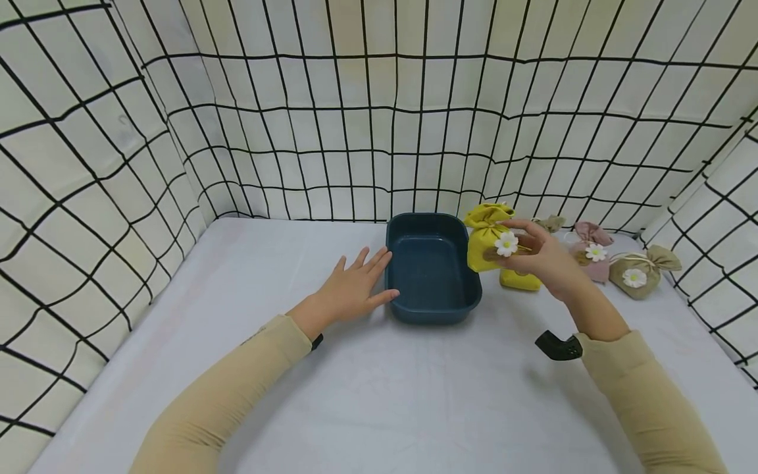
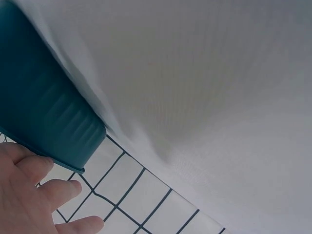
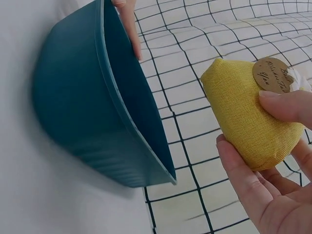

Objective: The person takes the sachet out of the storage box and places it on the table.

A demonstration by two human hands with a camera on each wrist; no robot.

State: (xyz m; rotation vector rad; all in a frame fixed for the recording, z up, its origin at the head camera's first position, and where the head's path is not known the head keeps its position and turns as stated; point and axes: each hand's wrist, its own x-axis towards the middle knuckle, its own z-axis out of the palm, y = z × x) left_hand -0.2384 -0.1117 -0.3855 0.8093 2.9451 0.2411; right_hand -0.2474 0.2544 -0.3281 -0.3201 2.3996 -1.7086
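Observation:
My right hand (image 1: 541,257) grips a yellow drawstring pouch (image 1: 484,247) between thumb and fingers, held up at the right rim of a dark teal bin (image 1: 435,276). A white daisy (image 1: 506,243) decorates the pouch, and in the right wrist view a round brown tag (image 3: 271,75) with handwriting hangs on it. My left hand (image 1: 353,288) lies with fingers spread at the bin's left rim, its fingertips right at the edge. No items show inside the bin. In the left wrist view the left fingers (image 2: 61,192) reach along the rim.
Right of the bin lie another yellow pouch (image 1: 520,280), a pink pouch (image 1: 594,253) and a beige pouch (image 1: 636,273), with a second beige one (image 1: 551,224) partly hidden behind my right hand. Black wire grid (image 1: 379,108) walls border the white table (image 1: 408,395).

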